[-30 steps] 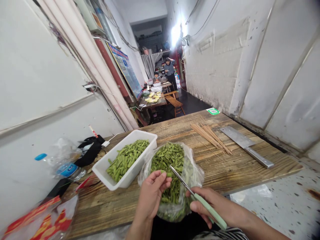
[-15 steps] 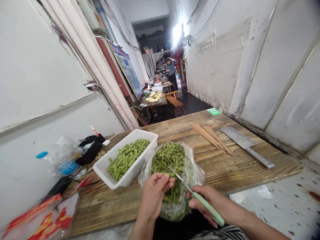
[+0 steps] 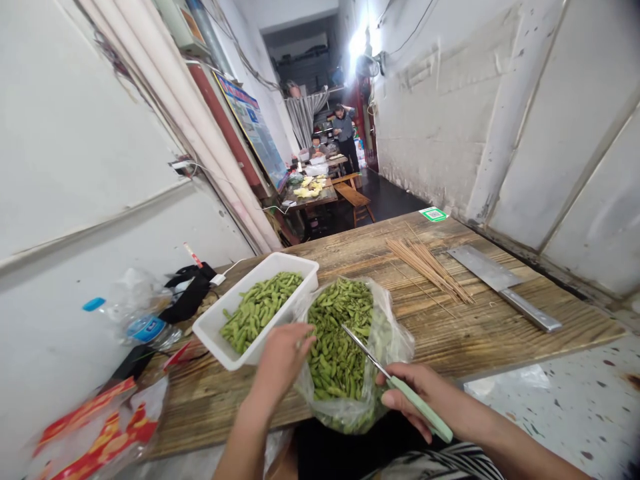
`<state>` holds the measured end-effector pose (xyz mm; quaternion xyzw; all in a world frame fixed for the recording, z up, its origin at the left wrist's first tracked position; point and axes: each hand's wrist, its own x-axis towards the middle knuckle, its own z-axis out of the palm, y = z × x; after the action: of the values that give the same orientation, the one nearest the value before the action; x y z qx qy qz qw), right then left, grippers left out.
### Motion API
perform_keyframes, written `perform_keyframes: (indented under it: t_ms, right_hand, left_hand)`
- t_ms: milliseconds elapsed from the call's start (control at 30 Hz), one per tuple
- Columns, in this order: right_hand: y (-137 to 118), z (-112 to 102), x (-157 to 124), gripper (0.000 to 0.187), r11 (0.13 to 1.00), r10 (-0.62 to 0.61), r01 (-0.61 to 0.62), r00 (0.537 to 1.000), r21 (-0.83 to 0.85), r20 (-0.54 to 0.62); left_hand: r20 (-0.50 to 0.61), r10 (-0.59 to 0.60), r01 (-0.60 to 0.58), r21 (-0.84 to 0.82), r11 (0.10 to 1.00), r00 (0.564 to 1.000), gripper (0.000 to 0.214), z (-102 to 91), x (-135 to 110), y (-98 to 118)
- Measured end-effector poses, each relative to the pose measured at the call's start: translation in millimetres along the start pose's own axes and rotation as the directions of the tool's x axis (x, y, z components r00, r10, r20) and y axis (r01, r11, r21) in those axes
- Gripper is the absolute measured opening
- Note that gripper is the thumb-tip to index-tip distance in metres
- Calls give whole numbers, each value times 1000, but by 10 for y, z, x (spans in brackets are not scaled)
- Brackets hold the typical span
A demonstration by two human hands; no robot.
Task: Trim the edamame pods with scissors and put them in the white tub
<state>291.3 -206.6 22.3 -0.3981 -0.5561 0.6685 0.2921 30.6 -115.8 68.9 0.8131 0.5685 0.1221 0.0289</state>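
Observation:
My right hand (image 3: 423,393) is wrapped round scissors (image 3: 415,403) with pale green handles. Their blades point up and left over a clear plastic bag (image 3: 395,340) full of green edamame pods (image 3: 340,360). My left hand (image 3: 285,357) is at the bag's left side, close to the near wall of a white plastic tub (image 3: 227,357). Its fingers are curled together and slightly blurred; whatever is between them is hidden. More edamame pods (image 3: 260,310) lie inside the tub.
Thin wooden skewers (image 3: 427,267) and a cleaver (image 3: 493,270) lie on the wooden table (image 3: 440,347) to the right. At left are a water bottle (image 3: 147,328), a black bag (image 3: 190,293) and a red-printed plastic bag (image 3: 110,427). Two people are in the background.
My left hand has moved left, from beside the scissor tips with an edamame pod in its fingers, towards the white tub. My right hand still holds the scissors over the bag.

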Motion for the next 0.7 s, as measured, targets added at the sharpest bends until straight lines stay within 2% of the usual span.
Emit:
perform_keyframes:
  t_ms: [33,67,133,200,433,600,700]
  right_hand:
    - [5,-3,-3,43,1000,2,-2,1000,0,4]
    - [11,-7,-8,42,1000,9,-9,1000,1,5]
    - [26,-16,-25,42,1000,25,-25,1000,6,7]
    - [44,-22,-37,41,1000,25,-25,1000,2,6]
    - [73,-18,-21,41,999,36,-35,999,-8,6]
    - [64,-18,-40,40,999,41,-41,999,-18,8]
    - [89,-15,-47,41,999,27,-27,1000,-29,-7]
  left_hand:
    - [140,13,-16,19,1000,990,22,98,9,106]
    - [232,-10,-2,51,999,973,21,184,18,199]
    - [300,-89,55,121,991,950,22,306,38,315]
    - [304,-138,103,129,986,943,19,370,64,336]
    - [314,-227,242,-8,970,922,12,474,146,196]
    - [236,-290,315,-73,946,927,23,504,211,184]
    - [170,-337,357,-102,929,926,20,521,247,188]
